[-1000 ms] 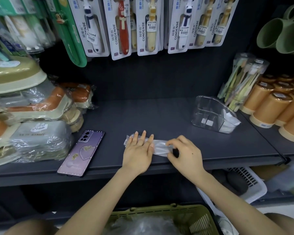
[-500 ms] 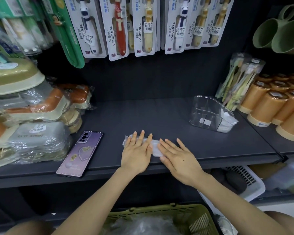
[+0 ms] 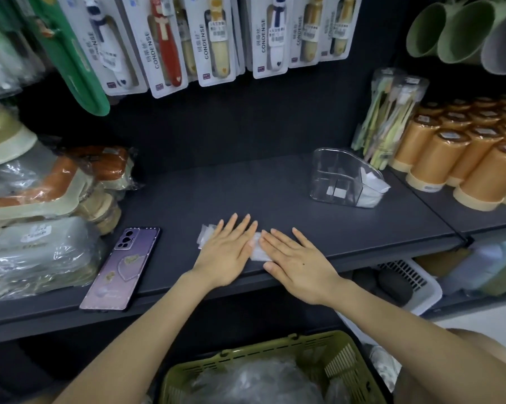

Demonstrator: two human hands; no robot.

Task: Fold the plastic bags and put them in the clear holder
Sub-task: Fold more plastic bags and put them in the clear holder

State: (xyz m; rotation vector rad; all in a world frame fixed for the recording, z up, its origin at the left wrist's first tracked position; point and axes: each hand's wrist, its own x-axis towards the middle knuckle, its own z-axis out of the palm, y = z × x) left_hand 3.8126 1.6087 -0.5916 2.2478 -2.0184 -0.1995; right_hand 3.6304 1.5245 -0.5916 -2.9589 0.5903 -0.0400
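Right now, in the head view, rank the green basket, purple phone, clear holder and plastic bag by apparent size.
1. green basket, largest, though nearest the camera and cut off by the frame.
2. purple phone and clear holder look about alike; not ranked.
3. plastic bag, smallest, mostly hidden under the left hand and right hand.

shelf (image 3: 275,193): matt dark surface, smooth, looks like painted metal | bag (image 3: 259,252): thin plastic film, translucent, slightly crinkled | holder (image 3: 330,170): clear hard plastic, glossy | phone (image 3: 123,266): glossy purple back | basket (image 3: 342,363): dull olive moulded plastic | cups (image 3: 438,158): smooth orange plastic, soft sheen
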